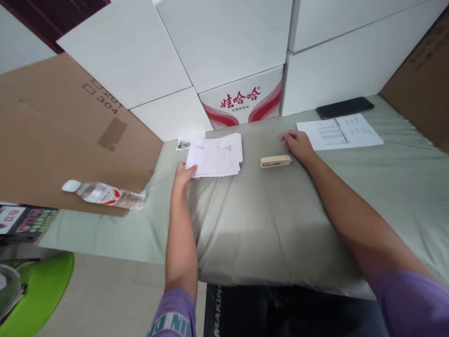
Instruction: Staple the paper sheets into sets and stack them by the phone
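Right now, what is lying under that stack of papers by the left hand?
The stack of papers lies on the grey-green cloth, the left hand gripping its near corner. A small printed slip pokes out behind it. Whatever lies beneath the top sheets is covered.

The stack of papers [215,157] is thin, matt white paper with printed lines, as is the single sheet [339,131]. The stapler [275,161] looks like smooth, pale beige plastic with a dull sheen. The bench [266,220] wears a soft, matt grey-green cloth, faintly creased. The bottle [105,194] is clear glossy plastic with a white cap. The phone [344,107] is glossy black. The cartons [59,135] are rough brown cardboard; the white boxes [224,42] look smooth.
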Motion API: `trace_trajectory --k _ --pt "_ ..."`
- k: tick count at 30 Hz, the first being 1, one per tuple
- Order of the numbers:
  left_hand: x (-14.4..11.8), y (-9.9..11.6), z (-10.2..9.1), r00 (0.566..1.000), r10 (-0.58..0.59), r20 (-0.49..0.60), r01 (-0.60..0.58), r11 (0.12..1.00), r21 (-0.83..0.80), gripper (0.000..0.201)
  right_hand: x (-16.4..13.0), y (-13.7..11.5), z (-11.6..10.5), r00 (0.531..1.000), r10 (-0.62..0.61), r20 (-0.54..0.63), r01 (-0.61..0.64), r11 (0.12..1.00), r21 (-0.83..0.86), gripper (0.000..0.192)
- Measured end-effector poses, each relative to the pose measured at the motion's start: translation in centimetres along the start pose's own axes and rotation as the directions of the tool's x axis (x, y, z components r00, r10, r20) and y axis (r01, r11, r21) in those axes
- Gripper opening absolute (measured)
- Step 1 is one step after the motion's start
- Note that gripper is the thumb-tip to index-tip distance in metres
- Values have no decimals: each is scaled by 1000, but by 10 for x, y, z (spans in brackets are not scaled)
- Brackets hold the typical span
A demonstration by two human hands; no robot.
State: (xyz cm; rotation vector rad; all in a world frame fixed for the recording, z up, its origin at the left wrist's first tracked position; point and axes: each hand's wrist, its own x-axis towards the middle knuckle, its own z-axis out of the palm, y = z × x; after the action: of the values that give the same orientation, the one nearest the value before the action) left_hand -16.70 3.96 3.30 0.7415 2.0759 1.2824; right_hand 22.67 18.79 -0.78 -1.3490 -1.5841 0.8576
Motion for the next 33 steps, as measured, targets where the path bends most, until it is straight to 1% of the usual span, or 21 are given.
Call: trace_trajectory --k 2,4,7,10,13,15,18,20,21,22,24,25,26,27,29,33 --pt "3 -2 6 997 50 -54 -51 998 -29 55 0 1 1 1000 -1 0 1 1000 1 18" --pt "9 -5 9 993 78 -83 -81 996 -27 58 1 3 1 1000 -6 4 6 1000 3 17" --pt "17 -9 12 991 72 -117 -77 996 -36 58 1 4 1 1000 0 4 0 1000 -7 18" --pt "22 -11 15 994 45 -103 -55 994 -95 56 0 -3 1 1000 2 -5 -2 998 -55 18" --pt "22 -11 17 998 19 -68 -30 986 -165 52 -4 -25 5 997 -74 7 75 988 -137 17" --pt "21 -11 18 999 3 -47 -13 977 -213 50 -11 -47 15 988 -145 52 152 974 -171 17" --pt "20 -9 17 1000 -8 -28 0 961 -277 48 -29 -81 42 959 -220 181 251 952 -173 19" --pt "19 -7 16 1000 -12 -25 4 950 -311 47 -44 -96 63 932 -251 263 311 925 -219 23" --pt "19 -7 15 1000 -14 -24 6 945 -326 46 -52 -100 73 916 -271 297 355 891 -281 27" --pt "18 -6 15 1000 -15 -24 6 941 -339 45 -58 -102 82 897 -289 335 407 836 -368 30" --pt "18 -5 14 1000 -10 -23 1 934 -358 43 -69 -100 95 846 -323 424 522 665 -535 31" --pt "18 -4 14 1000 -5 -23 -4 931 -365 42 -72 -97 99 819 -333 467 569 573 -590 29" --pt "18 -4 14 1000 0 -24 -9 929 -370 43 -74 -93 101 796 -338 503 605 497 -623 29" --pt "19 -4 13 1000 5 -25 -14 928 -373 43 -74 -90 102 778 -339 530 628 445 -638 29" --pt "20 -4 13 1000 8 -25 -17 925 -379 45 -71 -84 101 755 -333 564 655 397 -643 32" --pt "19 -4 12 1000 10 -20 -17 916 -401 45 -63 -80 98 718 -346 604 696 378 -611 33"
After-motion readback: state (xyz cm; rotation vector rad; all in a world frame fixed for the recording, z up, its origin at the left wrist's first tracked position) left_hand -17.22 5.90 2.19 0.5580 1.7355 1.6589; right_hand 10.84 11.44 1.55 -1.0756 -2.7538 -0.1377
